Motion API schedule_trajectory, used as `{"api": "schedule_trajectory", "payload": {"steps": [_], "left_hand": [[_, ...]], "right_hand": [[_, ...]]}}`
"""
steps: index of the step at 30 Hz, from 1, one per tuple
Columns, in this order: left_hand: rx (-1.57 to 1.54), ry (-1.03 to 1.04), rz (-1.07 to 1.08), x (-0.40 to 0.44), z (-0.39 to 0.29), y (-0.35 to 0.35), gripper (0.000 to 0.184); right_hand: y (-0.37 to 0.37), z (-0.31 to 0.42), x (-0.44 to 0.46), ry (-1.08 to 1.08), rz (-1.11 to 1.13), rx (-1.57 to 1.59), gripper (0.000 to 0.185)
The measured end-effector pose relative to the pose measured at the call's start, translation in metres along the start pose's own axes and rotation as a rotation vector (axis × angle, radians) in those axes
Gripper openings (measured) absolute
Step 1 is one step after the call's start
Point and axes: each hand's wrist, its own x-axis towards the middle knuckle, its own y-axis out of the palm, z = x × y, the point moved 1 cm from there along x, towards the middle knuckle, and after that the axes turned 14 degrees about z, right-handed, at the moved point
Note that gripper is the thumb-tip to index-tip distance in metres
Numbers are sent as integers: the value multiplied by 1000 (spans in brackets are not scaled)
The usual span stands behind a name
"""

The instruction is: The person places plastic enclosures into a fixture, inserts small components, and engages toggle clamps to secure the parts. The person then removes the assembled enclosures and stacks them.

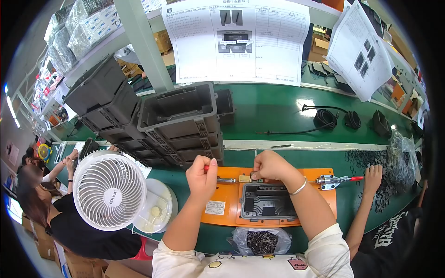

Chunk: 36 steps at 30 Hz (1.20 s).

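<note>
Orange flat plate (227, 194) carries a grey rectangular housing (266, 199); at its far edge, a worker's right hand (271, 167) bends down, finger grip unclear, as the left hand (201, 173) wraps its fingers around a red handle (207, 167). Dark-grey boxes (185, 139) stand stacked beyond.

The tabletop (273, 121) is surfaced in green. Orange is borne by the plate (227, 194), dark grey by the casing (259, 204), red by the clamp handles (356, 178). The white shirt (259, 264) is printed with yellow and pink figures.
</note>
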Motion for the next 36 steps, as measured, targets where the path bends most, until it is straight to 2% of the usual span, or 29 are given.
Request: {"api": "schedule_trajectory", "payload": {"steps": [11, 15, 17, 20, 22, 23, 26, 27, 29, 30, 32, 33, 35, 36], "left_hand": [[144, 19, 73, -3, 1, 8, 19], [278, 109, 83, -3, 1, 11, 20], [180, 22, 96, -4, 4, 9, 19], [24, -2, 21, -1, 0, 2, 19], [-174, -60, -105, 3, 5, -7, 18], [-379, -101, -159, 3, 5, -12, 16], [-432, -6, -325, 13, 15, -40, 15], [-411, -63, -408, 13, 15, -49, 15], [-304, -8, -542, 14, 32, -60, 16], [-74, -103, -524, 8, 42, -71, 15], [761, -9, -531, 2, 32, -74, 23], [778, -8, -492, -4, 28, -69, 31], [757, 43, -381, -15, 13, -56, 27], [641, 95, -332, -20, 7, -48, 16]], "right_hand": [[2, 1, -1, -6, -15, 2, 18], [2, -1, 1, -15, -16, 5, 18], [1, 0, 0, -21, -17, 5, 18], [1, 2, -2, -9, -20, 11, 16], [1, 0, -2, -6, -24, 25, 18], [1, 0, -2, -2, -25, 28, 18], [0, -1, -2, -15, -21, 24, 18], [0, 0, -2, -27, -10, 28, 17], [-1, -2, -2, -41, 1, 34, 17], [-1, -4, -1, -49, 5, 85, 16], [-4, -7, -3, -56, 5, 137, 16], [-8, -8, -9, -94, -78, 119, 15], [-22, -5, -31, -167, -258, 22, 14], [-29, -5, -46, -176, -307, 34, 15]]}}
